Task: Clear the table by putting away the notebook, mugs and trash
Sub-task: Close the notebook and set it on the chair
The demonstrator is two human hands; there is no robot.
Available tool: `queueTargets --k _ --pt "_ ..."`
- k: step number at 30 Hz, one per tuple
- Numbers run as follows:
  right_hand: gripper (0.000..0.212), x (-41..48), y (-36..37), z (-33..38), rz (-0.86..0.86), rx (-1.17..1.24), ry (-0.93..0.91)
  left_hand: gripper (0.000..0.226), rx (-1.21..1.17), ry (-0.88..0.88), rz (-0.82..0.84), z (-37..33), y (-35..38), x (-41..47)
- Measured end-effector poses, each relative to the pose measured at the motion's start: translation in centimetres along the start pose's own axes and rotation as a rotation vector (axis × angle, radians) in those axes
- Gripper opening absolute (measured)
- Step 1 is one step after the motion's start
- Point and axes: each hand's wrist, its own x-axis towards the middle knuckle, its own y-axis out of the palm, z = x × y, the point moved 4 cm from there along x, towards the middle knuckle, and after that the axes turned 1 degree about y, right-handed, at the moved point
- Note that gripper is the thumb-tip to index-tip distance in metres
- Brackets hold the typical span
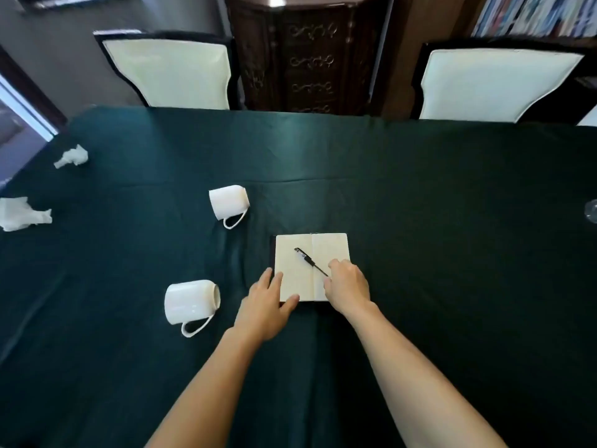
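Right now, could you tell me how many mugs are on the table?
2: one mug tipped over beyond the open notebook, one mug on its side beside the left hand. None visibly hidden.

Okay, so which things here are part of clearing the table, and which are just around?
Part of the job:
open notebook
pen lying on it
far mug, on its side
near mug, on its side
crumpled tissue
second crumpled tissue

Just around:
two chairs
carved cabinet
bookshelf
glass at the right edge
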Motion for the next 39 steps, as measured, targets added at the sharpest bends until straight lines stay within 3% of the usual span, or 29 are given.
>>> queueTargets --k 5,9,14,22,30,34,36,39 --pt "0.021 0.9 2.2 0.0 0.037 0.066 0.065 0.070 -0.227 -0.066 0.049 2.2 1.3 2.6" --pt "0.014 0.8 3.3 1.6 -0.042 0.263 0.171 0.058 -0.378 -0.064 0.015 3.2 0.9 4.8" --pt "0.007 0.0 4.4 3.1 -0.098 0.385 0.322 0.049 -0.495 -0.136 0.092 4.5 1.5 6.8" --pt "0.011 0.1 4.3 2.9 -0.084 0.366 0.376 0.065 -0.586 -0.247 0.077 5.6 2.0 8.1" --pt "0.038 1.4 3.9 -0.7 -0.110 0.347 0.384 0.066 -0.667 -0.442 -0.051 5.1 2.6 9.4" --pt "0.057 2.4 2.9 -3.1 -0.122 0.398 0.412 0.053 -0.913 -0.530 -0.120 4.5 2.8 9.5" --pt "0.049 2.7 2.6 -3.8 -0.064 0.476 0.379 0.045 -1.016 -0.551 -0.162 4.0 3.0 9.3" --pt "0.020 2.6 2.9 -3.4 0.017 0.477 0.220 0.037 -1.042 -0.515 -0.271 2.9 2.7 8.6"
